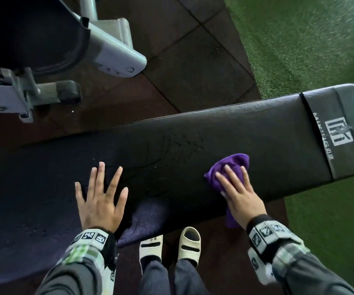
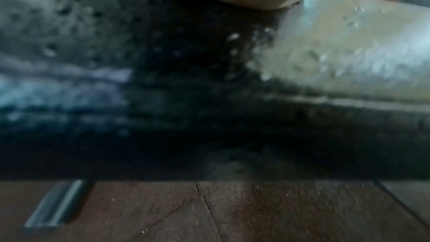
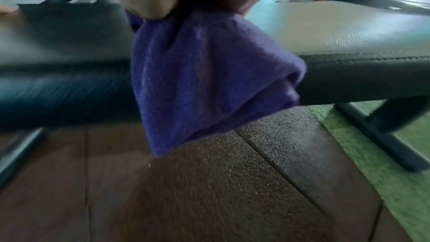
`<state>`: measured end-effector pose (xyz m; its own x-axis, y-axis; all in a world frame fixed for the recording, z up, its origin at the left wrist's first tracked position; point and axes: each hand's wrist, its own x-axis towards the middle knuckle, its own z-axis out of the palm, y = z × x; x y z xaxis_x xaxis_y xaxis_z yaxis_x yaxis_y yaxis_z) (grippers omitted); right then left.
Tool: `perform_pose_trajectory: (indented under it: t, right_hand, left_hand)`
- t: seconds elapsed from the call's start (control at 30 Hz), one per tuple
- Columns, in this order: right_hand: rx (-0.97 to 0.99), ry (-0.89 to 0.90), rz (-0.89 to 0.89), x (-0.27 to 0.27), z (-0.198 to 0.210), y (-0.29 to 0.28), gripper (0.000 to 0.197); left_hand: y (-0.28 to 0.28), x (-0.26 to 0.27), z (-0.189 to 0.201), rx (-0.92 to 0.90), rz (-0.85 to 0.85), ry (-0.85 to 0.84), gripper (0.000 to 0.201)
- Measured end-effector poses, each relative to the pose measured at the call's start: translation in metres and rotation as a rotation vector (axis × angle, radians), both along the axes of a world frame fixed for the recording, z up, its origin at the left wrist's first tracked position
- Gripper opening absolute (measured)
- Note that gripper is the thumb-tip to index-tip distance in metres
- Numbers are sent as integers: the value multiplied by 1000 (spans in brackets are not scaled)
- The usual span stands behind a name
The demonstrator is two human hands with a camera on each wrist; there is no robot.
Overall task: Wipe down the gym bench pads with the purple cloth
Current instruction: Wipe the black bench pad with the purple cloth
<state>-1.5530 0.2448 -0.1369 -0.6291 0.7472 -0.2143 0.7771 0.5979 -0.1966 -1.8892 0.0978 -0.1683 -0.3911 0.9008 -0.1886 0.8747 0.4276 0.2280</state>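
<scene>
On the long black bench pad (image 1: 225, 145) in front of you, your right hand (image 1: 239, 193) lies flat with its fingers straight and slightly spread, pressing the purple cloth (image 1: 233, 165) down against the vinyl. Bunched folds of the cloth show beyond your fingertips, toward the end of the pad that carries a white printed logo (image 1: 340, 133). One loose tail of the cloth spills back under your palm and hangs over the near edge of the pad, beside your right wrist; the right wrist view shows that tail (image 3: 209, 80) drooping below the pad's stitched edge, above the brown rubber floor tiles (image 3: 209, 190).

Your left hand (image 1: 100, 201) sits well apart from the cloth, farther left on the same padding. It is flat and released, fingers spread wide, palm resting on the surface and holding nothing. Between your two hands the pad carries faint scattered droplets and streaks.

Below the pad's near edge, your feet in pale slide sandals (image 1: 190, 243) stand on the floor tiles. Green turf (image 1: 310, 39) lies past the far end of the bench, and a grey metal machine frame (image 1: 112, 47) stands at upper left.
</scene>
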Motion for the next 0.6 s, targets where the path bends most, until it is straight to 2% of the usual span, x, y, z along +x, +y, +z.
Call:
perform_pose_trajectory:
  t: [0.13, 0.23, 0.3, 0.43, 0.5, 0.6]
  right_hand:
    - [-163, -46, -354, -35, -1, 32, 53]
    - [-198, -107, -388, -80, 5, 51, 56]
    - [-190, -94, -304, -106, -3, 55, 54]
    - [-194, -165, 179, -140, -13, 29, 62]
    - [-178, -115, 355, -132, -2, 9, 66]
    - [-134, -112, 452, -90, 7, -3, 69]
  left_hand:
    - [2, 3, 1, 18, 20, -2, 58]
    - [2, 3, 2, 32, 29, -2, 58]
    - [2, 3, 2, 32, 25, -2, 58]
    - [2, 3, 1, 45, 30, 6, 57]
    - [2, 4, 1, 57, 31, 13, 57]
    - [2, 3, 1, 72, 28, 18, 57]
